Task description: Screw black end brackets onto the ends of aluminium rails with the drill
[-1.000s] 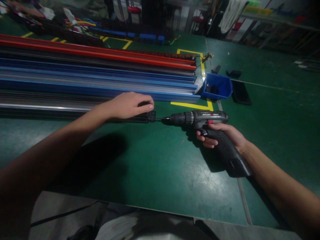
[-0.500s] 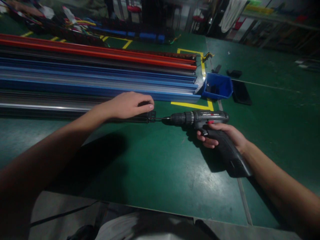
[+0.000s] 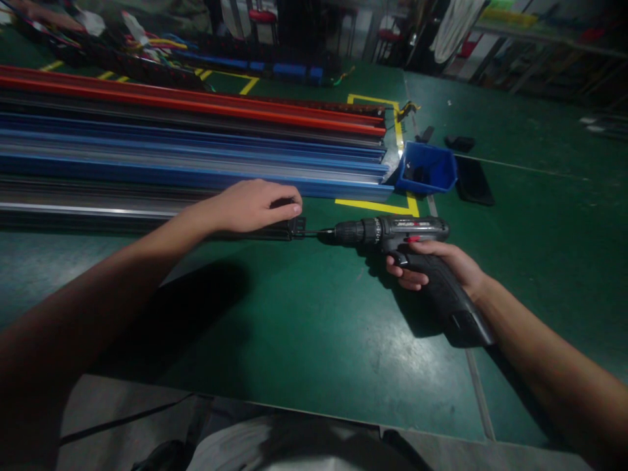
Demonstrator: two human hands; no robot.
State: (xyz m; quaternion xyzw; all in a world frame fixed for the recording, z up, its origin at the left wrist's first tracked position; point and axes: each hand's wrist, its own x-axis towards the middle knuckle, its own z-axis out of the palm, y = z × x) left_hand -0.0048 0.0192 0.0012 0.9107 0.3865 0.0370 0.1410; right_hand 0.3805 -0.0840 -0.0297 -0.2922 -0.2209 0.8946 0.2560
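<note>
My right hand is wrapped around the grip of a black cordless drill, index finger at the trigger. The drill lies level, pointing left. Its long thin bit meets the black end cap on a long black metal profile. Over the right end of that profile, my left hand is closed, thumb and index finger curled near the cap; its other fingers are hidden behind the profile.
Blue profiles and an orange-red profile lie parallel behind the black one. A blue bin with dark parts stands at their right ends. Beyond are wire bundles on the green table, and a person's arm at far left.
</note>
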